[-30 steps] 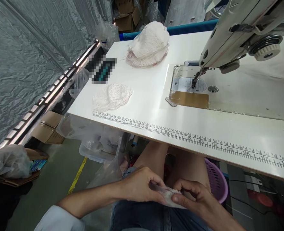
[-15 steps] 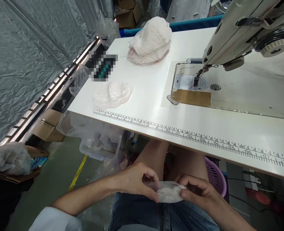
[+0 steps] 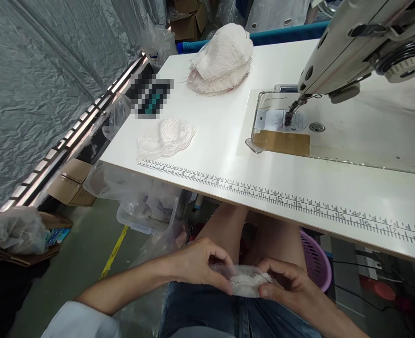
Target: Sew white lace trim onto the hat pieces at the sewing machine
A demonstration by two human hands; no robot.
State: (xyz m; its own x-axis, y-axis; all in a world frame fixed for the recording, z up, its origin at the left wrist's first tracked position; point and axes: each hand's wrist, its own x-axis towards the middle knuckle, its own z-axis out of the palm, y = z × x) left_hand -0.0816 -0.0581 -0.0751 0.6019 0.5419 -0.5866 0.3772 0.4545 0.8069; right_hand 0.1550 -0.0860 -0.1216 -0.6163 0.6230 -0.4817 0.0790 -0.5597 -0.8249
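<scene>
Over my lap, below the table edge, both hands pinch a small clear plastic bag (image 3: pixel 244 281) with white grainy bits inside. My left hand (image 3: pixel 196 265) grips its left side with curled fingers. My right hand (image 3: pixel 287 284) holds its right side between thumb and fingers. On the white sewing table (image 3: pixel 221 159) above lie a flat white lace piece (image 3: pixel 165 138) near the front left corner and a heap of white lace pieces (image 3: pixel 223 58) at the back.
A sewing machine (image 3: pixel 355 42) stands at the right, needle over the plate (image 3: pixel 287 119). A printed ruler (image 3: pixel 281 199) runs along the table's front edge. Plastic bags and a clear bin (image 3: pixel 144 206) sit under the table's left; a purple basket (image 3: pixel 315 263) by my knee.
The bag has been turned and pulled open flatter between my fingers, so the white bits show more. My hands stay over my lap.
</scene>
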